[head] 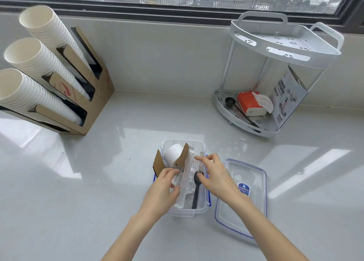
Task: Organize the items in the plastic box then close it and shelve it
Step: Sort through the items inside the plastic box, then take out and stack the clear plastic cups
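A clear plastic box (198,209) stands open on the counter just in front of me. Inside are a white paper cup (173,152) in a brown cardboard sleeve (158,163), clear-wrapped cutlery packets (186,179) and a black plastic fork (196,187). My left hand (163,189) grips a packet at the box's left side. Over the right side, my right hand (213,174) pinches the top of a wrapped packet between thumb and fingers. The box's clear lid (243,197), blue-edged with a blue label, lies flat on the counter to the right.
A white two-tier corner shelf (283,44) stands at the back right, with a tissue pack (251,103), a black scoop and a leaflet on its lower tier. A cardboard dispenser (86,95) with three stacks of paper cups stands at the back left, under the window.
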Action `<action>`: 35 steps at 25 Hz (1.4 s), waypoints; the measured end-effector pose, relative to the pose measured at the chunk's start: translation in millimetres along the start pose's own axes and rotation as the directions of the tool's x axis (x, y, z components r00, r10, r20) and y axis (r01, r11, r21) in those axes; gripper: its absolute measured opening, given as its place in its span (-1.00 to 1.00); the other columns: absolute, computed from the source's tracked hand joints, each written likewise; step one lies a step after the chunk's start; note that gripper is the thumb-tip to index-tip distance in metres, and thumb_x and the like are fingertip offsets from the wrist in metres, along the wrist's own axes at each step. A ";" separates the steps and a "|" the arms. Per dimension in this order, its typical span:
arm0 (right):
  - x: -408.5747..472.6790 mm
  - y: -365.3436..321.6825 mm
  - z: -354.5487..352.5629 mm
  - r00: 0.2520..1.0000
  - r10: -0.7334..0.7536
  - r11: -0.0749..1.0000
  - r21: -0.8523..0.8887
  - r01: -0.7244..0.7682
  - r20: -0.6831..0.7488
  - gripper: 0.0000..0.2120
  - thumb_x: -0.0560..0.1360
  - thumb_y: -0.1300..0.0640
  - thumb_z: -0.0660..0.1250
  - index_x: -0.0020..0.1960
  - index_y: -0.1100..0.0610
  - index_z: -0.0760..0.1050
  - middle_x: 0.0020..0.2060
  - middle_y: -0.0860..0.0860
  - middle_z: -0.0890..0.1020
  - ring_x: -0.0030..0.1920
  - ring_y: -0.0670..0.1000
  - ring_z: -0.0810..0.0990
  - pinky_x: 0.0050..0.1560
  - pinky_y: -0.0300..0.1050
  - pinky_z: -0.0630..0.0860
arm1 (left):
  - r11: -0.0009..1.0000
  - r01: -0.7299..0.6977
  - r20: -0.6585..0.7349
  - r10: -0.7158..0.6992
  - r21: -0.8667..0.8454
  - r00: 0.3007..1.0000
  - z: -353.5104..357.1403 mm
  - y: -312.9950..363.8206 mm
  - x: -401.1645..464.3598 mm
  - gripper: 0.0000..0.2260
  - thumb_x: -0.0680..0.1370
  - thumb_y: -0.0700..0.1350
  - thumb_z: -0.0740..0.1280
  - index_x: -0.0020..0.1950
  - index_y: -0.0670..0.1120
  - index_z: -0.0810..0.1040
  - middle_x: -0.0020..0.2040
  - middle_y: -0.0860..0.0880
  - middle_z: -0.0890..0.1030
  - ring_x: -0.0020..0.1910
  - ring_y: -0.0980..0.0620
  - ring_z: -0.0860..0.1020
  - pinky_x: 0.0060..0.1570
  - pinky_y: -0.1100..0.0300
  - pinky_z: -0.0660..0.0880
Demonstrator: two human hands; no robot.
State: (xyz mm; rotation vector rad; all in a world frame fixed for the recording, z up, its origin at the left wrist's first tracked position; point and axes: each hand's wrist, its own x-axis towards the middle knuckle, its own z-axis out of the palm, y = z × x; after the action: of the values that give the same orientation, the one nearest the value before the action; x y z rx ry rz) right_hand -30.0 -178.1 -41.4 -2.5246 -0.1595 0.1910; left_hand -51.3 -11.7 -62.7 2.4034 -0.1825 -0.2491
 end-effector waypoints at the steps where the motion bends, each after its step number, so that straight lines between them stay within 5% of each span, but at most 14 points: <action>1: -0.9 -2.0 -1.2 1.000 -0.010 1.000 0.003 0.010 -0.023 -0.58 0.51 0.13 0.22 0.36 0.01 0.30 0.19 0.02 0.35 -0.11 -0.02 0.44 -0.01 -0.11 0.47 | 1.000 0.003 -0.008 -0.003 0.000 1.000 -0.8 0.0 1.2 -0.59 0.54 -0.14 0.22 0.38 -0.01 0.29 0.41 0.06 0.30 -0.04 0.11 0.51 0.07 0.22 0.49; 6: -5.2 -15.6 2.2 0.995 -0.097 0.995 -0.004 0.097 0.023 -0.71 0.53 0.10 0.19 0.24 0.07 0.45 0.13 0.01 0.50 -0.13 -0.02 0.50 0.05 -0.09 0.47 | 0.993 0.091 0.023 -0.093 0.075 0.995 -2.6 0.6 9.0 -0.47 0.56 -0.14 0.18 0.48 -0.08 0.07 0.54 0.02 0.06 0.10 0.02 0.55 0.17 0.14 0.45; 12: -8.8 -18.9 16.3 0.979 -0.048 0.992 -0.104 0.070 0.200 -0.70 0.51 0.00 0.19 0.20 0.05 0.49 0.12 -0.03 0.59 0.07 0.06 0.55 0.06 -0.07 0.47 | 0.981 0.094 0.072 -0.107 0.168 0.992 -1.7 -1.8 14.4 -0.53 0.56 -0.10 0.15 0.46 -0.12 0.14 0.46 -0.03 0.26 0.19 -0.09 0.51 0.18 0.03 0.46; 16: -12.8 -17.2 21.5 0.973 -0.017 0.990 -0.129 0.048 0.231 -0.72 0.51 0.06 0.18 0.18 0.04 0.50 0.09 -0.04 0.64 0.08 0.06 0.57 0.04 -0.10 0.46 | 0.961 0.100 0.047 -0.116 0.257 0.992 -1.7 4.0 18.8 -0.54 0.56 -0.14 0.13 0.44 -0.13 0.11 0.45 -0.04 0.21 0.16 -0.15 0.50 0.02 0.01 0.48; 25: -10.2 -10.7 16.4 0.980 0.022 0.997 0.067 -0.036 0.200 -0.75 0.51 0.13 0.20 0.12 0.07 0.56 -0.06 -0.02 0.63 -0.10 -0.02 0.52 0.09 -0.06 0.51 | 0.925 0.102 0.089 -0.144 0.367 0.986 -3.4 6.1 23.9 -0.71 0.56 -0.14 0.13 0.28 -0.14 0.32 0.25 -0.12 0.40 0.09 -0.17 0.53 -0.01 0.05 0.48; 31: -12.6 -2.8 10.0 0.984 0.005 0.981 0.188 -0.038 0.177 -0.77 0.50 0.20 0.21 0.08 0.11 0.58 -0.11 -0.03 0.62 -0.29 -0.18 0.46 -0.14 -0.37 0.39 | 0.937 0.066 0.081 -0.100 0.344 0.992 -3.6 6.1 15.9 -0.82 0.57 -0.07 0.14 0.12 -0.10 0.41 0.14 -0.11 0.47 0.00 -0.18 0.56 -0.03 0.05 0.49; 35: -12.7 2.3 -2.6 0.988 0.027 0.955 0.290 -0.071 0.153 -0.80 0.49 0.19 0.24 0.02 0.02 0.59 -0.16 -0.06 0.63 -0.31 -0.27 0.50 -0.26 -0.56 0.39 | 0.983 0.043 -0.003 -0.043 0.177 0.999 -12.2 3.2 2.3 -0.90 0.56 -0.09 0.16 0.03 -0.06 0.40 -0.03 -0.04 0.59 -0.10 -0.11 0.60 -0.05 0.02 0.51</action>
State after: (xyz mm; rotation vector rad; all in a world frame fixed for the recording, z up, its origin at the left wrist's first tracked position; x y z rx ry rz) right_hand -41.8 -183.4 -39.4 -2.2180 -0.1173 0.3934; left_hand -46.5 -6.8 -51.9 2.5858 -0.1586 -0.2638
